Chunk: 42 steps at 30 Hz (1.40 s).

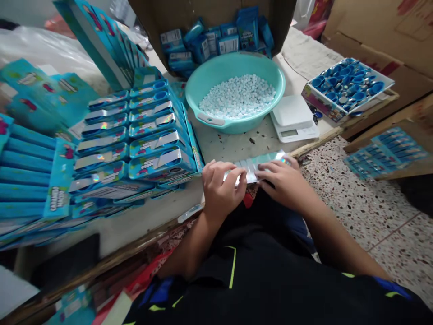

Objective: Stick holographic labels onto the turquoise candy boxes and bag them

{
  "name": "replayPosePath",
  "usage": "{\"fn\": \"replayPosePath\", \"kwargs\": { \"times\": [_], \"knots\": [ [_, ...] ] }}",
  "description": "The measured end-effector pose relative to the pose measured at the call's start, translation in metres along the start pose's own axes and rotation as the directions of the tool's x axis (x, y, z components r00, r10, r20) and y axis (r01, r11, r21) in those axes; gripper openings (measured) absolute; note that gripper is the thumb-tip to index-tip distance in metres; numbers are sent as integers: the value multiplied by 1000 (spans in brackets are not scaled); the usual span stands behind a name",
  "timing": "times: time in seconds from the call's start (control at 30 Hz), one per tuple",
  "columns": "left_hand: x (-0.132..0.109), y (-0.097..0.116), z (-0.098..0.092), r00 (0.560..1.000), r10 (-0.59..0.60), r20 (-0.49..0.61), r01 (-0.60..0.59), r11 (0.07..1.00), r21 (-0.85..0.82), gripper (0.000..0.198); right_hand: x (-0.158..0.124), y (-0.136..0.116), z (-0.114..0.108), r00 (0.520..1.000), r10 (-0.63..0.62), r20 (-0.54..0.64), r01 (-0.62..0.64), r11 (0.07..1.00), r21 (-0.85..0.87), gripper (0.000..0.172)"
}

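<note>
Mid-frame, I see the left hand point(223, 185) and right hand point(284, 183), fingers curled, both gripping a flat, shiny, pale-green and silver packet point(251, 168) below the round turquoise plastic basin point(241, 127).

Looks like "CARAMELO MACIZO" in white letters on a blue packet point(248, 30) in the brown box point(209, 10), and again on the blue tray point(58, 192) at far left. Too blurry to read on the stacked blue boxes point(158, 166).
</note>
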<state>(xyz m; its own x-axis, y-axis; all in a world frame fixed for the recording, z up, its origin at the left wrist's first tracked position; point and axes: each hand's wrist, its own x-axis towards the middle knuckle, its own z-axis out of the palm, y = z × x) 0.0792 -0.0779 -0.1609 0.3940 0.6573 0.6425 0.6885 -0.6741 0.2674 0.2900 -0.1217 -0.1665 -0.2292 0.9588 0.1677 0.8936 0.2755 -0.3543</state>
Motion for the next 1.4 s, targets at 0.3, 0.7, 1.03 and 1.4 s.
{"fn": "replayPosePath", "kwargs": {
  "times": [0.3,0.7,1.03,1.4],
  "knots": [
    [55,12,56,871,-133,474,151,988,-1,28,-15,9,23,994,50,-98,-30,979,201,28],
    [27,5,69,860,-78,505,95,995,-8,34,13,37,16,969,200,-143,-89,829,552,24],
    [-3,-1,42,968,204,147,-146,932,-333,8,10,40,25,954,258,-155,-116,791,601,22],
    [13,-5,-82,911,-339,-234,136,784,-606,9,51,-6,3,901,54,-431,136,907,398,28]
  ]
}}
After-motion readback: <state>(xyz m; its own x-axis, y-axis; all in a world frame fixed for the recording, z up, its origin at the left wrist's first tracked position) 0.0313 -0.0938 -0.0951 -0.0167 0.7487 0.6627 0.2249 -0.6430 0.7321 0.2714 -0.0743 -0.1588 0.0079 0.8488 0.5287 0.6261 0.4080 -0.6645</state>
